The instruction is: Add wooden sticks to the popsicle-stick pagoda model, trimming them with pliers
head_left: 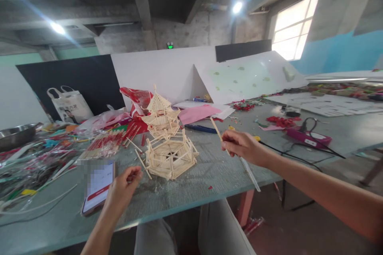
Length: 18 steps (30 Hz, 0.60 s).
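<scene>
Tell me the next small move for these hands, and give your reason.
Probably move the right hand left, bringing its wooden stick toward the hexagonal stick frame. The stick is already gripped but held apart from the frame, off to its right, while the left hand is close by on the other side.

You hold: slender pale wooden stick (pixel 216 129), one. Grey-green tabletop (pixel 191 192): tiered pale-wood pagoda (pixel 157 105), one; hexagonal pale-wood frame (pixel 171 162), one; toward near edge, rectangular white-screened phone (pixel 98 191), one; toward far edge, white handled bag (pixel 74 105), one.
</scene>
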Tool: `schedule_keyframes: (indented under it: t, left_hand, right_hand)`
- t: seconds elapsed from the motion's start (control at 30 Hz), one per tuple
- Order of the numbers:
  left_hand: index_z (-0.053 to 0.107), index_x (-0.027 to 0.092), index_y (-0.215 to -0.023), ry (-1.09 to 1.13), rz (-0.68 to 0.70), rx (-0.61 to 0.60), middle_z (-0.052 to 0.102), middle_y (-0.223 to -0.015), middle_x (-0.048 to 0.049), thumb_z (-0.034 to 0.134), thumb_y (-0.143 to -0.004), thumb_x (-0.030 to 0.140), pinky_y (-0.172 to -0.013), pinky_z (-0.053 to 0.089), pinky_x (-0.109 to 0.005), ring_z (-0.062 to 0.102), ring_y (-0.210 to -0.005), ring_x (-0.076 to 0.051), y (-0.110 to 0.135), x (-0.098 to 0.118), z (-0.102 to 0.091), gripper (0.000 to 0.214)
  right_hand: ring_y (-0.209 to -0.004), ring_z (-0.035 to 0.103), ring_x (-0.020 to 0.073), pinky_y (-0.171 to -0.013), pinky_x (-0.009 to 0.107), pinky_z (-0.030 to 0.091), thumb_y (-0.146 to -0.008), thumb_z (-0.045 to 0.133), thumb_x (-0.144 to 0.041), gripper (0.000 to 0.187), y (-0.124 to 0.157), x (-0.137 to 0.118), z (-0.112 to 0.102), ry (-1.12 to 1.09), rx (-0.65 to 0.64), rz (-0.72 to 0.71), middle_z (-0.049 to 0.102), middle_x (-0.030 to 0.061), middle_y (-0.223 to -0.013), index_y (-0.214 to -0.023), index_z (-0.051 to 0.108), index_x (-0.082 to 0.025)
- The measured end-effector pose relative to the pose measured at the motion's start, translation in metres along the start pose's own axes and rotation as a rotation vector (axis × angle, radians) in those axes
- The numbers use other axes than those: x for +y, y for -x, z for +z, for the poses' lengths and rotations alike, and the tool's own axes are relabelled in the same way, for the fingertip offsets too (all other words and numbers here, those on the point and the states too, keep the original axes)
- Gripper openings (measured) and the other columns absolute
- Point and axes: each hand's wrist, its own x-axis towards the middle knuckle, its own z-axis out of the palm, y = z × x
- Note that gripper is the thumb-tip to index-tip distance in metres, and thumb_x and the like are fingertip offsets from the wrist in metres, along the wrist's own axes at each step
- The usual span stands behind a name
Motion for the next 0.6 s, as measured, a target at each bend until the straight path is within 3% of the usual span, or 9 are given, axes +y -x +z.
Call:
schedule_keyframes:
  t: [0.3, 0.6]
  left_hand:
    - [0.063, 0.015, -0.096, 0.04, -0.047, -0.007, 0.069, -0.084, -0.007, 0.056, -0.068, 0.055, -0.063, 0.051, -0.03, 0.064, -0.077, -0.022, -0.007, 0.004, 0.0, 0.049]
    - [0.065, 0.016, -0.09, 0.062, -0.032, 0.054, 0.07, -0.083, -0.0079, 0.059, -0.062, 0.059, -0.061, 0.052, -0.031, 0.064, -0.075, -0.023, -0.012, 0.014, -0.003, 0.051]
  right_hand:
    - [-0.054, 0.053, 0.0109, -0.05, 0.023, 0.042, -0.074, 0.052, -0.039, 0.023, -0.004, 0.021, 0.011, -0.289, 0.083, 0.055, 0.061, 0.0037, -0.065, -0.072, 0.049, -0.016]
    - [-0.074, 0.062, 0.0172, -0.064, 0.029, 0.047, -0.072, 0.058, -0.03, 0.016, 0.001, 0.022, 0.023, -0.607, 0.065, 0.319, 0.063, 0.0071, -0.082, -0.072, 0.052, -0.016]
